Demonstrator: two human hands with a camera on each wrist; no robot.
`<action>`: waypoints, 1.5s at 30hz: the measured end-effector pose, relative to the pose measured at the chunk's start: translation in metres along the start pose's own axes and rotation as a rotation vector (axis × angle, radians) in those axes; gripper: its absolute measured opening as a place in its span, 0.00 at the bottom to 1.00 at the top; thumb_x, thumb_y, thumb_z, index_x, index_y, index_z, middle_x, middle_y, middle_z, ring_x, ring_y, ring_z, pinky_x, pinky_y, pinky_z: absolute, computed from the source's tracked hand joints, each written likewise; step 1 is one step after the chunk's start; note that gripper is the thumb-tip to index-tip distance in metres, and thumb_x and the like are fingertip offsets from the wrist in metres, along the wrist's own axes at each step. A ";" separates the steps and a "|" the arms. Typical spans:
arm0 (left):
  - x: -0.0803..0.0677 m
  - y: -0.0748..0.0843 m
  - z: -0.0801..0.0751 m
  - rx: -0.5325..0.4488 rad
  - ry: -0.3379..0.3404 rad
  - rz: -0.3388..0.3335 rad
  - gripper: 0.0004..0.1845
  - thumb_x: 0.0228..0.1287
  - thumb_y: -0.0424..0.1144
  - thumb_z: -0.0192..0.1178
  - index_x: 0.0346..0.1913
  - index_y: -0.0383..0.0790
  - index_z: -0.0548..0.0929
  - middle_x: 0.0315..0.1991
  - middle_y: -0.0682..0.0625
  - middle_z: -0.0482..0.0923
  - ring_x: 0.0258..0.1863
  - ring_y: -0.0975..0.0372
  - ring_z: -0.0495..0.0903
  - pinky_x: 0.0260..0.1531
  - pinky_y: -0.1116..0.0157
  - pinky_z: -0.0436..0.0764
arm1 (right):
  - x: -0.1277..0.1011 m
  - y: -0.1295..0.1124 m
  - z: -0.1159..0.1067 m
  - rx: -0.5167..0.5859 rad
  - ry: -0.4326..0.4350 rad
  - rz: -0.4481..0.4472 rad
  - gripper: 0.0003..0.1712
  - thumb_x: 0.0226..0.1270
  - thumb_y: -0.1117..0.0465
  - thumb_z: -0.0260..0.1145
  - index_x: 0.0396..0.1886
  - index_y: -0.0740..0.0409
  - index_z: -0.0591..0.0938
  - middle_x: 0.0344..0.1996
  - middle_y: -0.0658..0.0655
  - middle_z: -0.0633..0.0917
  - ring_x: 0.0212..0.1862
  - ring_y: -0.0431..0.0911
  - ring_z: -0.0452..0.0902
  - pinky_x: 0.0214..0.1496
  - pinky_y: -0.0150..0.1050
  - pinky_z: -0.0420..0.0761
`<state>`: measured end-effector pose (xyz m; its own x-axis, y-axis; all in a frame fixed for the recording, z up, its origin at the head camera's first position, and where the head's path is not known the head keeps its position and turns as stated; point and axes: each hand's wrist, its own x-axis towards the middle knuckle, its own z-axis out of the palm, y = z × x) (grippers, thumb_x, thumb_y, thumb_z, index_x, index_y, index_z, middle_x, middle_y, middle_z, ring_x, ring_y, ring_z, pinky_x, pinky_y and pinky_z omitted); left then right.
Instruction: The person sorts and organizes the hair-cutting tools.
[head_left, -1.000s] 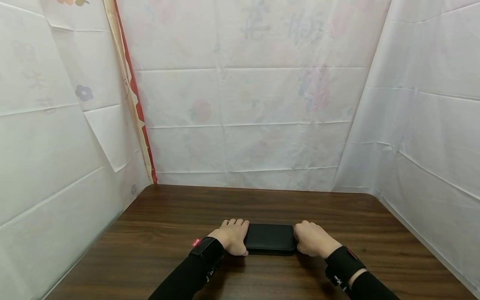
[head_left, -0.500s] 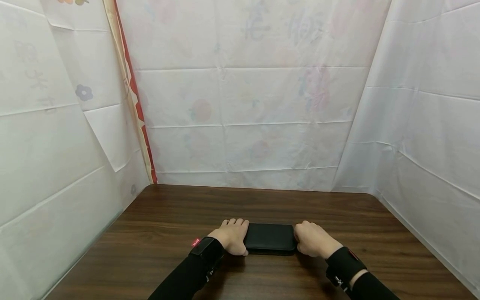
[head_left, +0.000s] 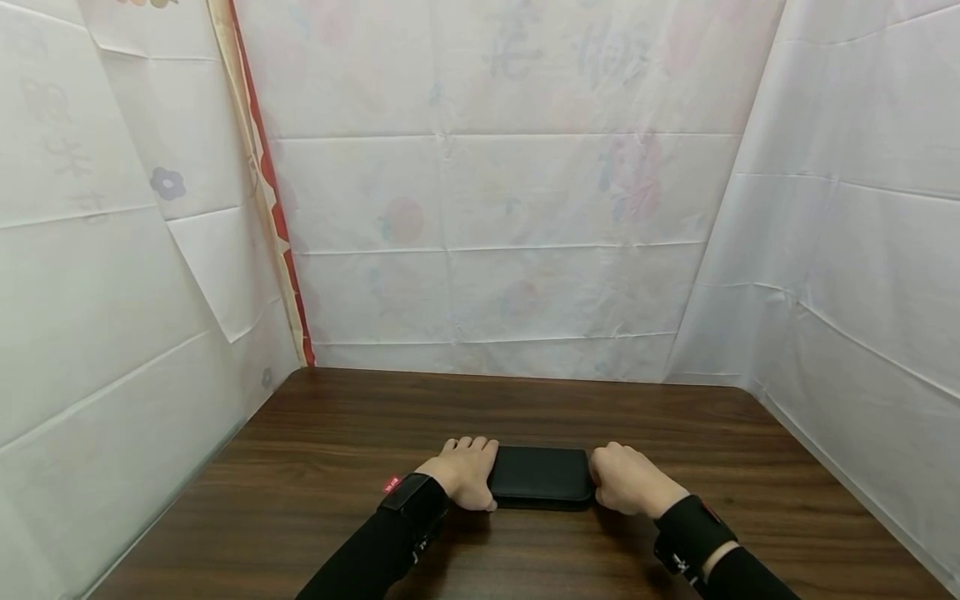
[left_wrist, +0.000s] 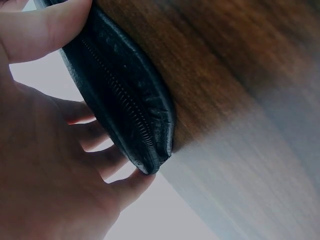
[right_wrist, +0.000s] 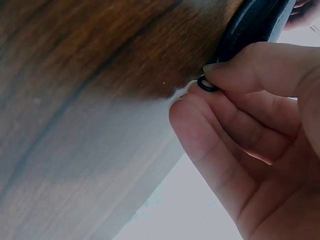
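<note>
i see one black pouch (head_left: 542, 477) lying flat on the dark wood surface (head_left: 375, 417), near the front edge and between my two hands. my left hand (head_left: 467, 472) grips its left end, thumb on one face and fingers curled round the other, as the left wrist view shows. my right hand (head_left: 625, 478) is at the right end, thumb and forefinger pinching a small black ring (right_wrist: 207, 84), which looks like the zip pull; its other fingers are loosely curled.

by my judgement the work is at its start: the zip (left_wrist: 117, 97) reads as fully closed along the stretch i can see, with the pull at the right end. what is left would be drawing it along the pouch.

count: one pouch, one ring, two hands, nothing else on the surface. white sheets (head_left: 487, 208) hang on three sides.
</note>
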<state>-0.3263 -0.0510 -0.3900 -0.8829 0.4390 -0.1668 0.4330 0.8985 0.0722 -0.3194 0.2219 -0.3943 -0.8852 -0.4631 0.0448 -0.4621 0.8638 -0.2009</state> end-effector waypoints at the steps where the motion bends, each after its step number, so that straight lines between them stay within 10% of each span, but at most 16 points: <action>1: 0.000 0.000 0.000 0.001 0.000 0.000 0.46 0.62 0.56 0.70 0.77 0.41 0.62 0.74 0.44 0.64 0.73 0.48 0.63 0.72 0.49 0.60 | 0.000 0.000 0.000 0.001 0.000 -0.002 0.24 0.53 0.76 0.64 0.12 0.48 0.66 0.13 0.45 0.59 0.17 0.39 0.54 0.23 0.36 0.56; 45: 0.000 -0.001 0.000 -0.004 0.005 -0.004 0.47 0.61 0.57 0.70 0.77 0.41 0.62 0.74 0.44 0.64 0.73 0.48 0.63 0.72 0.49 0.60 | -0.001 0.000 0.002 -0.006 0.031 -0.027 0.27 0.51 0.76 0.65 0.12 0.45 0.63 0.12 0.43 0.57 0.16 0.38 0.52 0.22 0.35 0.54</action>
<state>-0.3264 -0.0518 -0.3898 -0.8856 0.4351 -0.1624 0.4286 0.9004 0.0753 -0.3179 0.2216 -0.3965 -0.8734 -0.4803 0.0807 -0.4864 0.8520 -0.1937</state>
